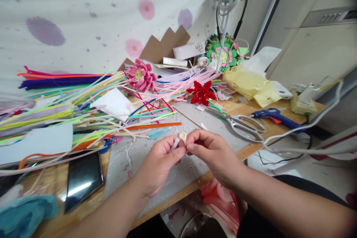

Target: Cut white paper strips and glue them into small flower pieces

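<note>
My left hand (pixel 160 161) and my right hand (pixel 212 152) meet above the grey cutting mat (pixel 178 176), fingertips touching. Both pinch a small pale piece (pixel 182 138), a white strip with a cream bit at its top. The fingers of both hands are closed on it. Scissors (pixel 240 124) lie just right of my right hand. A red pipe-cleaner flower (pixel 201 93) and a pink one (pixel 140 75) sit farther back on the table.
A heap of coloured pipe cleaners (pixel 69 96) covers the left half of the table. A blue glue gun (pixel 275 116), a yellow bag (pixel 248 83) and cables lie at the right. A dark phone (pixel 83 178) rests at the front left. A lamp stand (pixel 227 18) rises behind.
</note>
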Demonstrator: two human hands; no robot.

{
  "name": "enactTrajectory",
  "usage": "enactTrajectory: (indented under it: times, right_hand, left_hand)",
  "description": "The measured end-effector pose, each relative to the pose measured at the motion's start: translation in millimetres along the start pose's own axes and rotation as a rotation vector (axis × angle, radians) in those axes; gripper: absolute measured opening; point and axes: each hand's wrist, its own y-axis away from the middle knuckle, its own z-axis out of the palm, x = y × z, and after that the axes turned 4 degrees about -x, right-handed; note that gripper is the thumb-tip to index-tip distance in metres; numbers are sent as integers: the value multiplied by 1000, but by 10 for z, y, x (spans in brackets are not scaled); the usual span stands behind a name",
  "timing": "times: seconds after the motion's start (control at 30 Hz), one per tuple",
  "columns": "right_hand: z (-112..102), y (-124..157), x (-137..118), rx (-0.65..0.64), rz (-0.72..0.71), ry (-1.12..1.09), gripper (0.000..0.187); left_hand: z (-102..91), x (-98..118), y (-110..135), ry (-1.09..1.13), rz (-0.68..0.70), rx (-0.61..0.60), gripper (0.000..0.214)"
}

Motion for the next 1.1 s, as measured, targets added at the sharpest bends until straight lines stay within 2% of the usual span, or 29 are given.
enactTrajectory:
  times: [0.13,0.3,0.43,0.53,0.63,0.73,0.8,0.87,0.9,0.93,0.97,1.03,1.1]
  right_hand:
    - [-76,-33,-70,-9,-4,9,15]
    - [-153,-62,-105,34,47,21,16]
    - [-161,-79,-48,65,39,-47,25]
    - [-115,-71,20,110,-1,-84,24]
    - [-29,-57,72,125,-25,-22,22]
    - [-61,-106,37,91,-76,150,21]
    - [-282,-176,-71,123,-151,362,23]
    - [-701,-223,-240,256,-222,675,26]
    - [-968,-220,-336,372,-234,878,27]
    - [-1255,-194,-430,523,-204,1119,28]
    - [-1545,-146,-515,635,-102,1356,28]
    - [-2073,-8,-632,672,29,1441,23]
    - [-2472,127,-661,652,150,1455,9]
  left_hand:
    - [-2,20,5,-41,-5,21,14]
    - [-34,-19,7,-83,-17,48,22]
    - [-50,-44,-4,-220,107,81,19]
    - [-38,-49,-4,-177,164,10,17]
    - [-32,-69,6,-126,127,-51,17]
    - [-53,-102,12,-144,89,-29,15]
    - [-77,-119,7,-176,78,26,15]
    - [-95,-125,-3,-186,71,87,15]
    - [-97,-123,-10,-173,62,111,15]
    - [-95,-117,-17,-149,51,132,15]
    - [-88,-108,-24,-118,40,150,16]
    - [-66,-84,-38,-55,18,180,18]
    - [-41,-61,-51,-9,3,203,20]
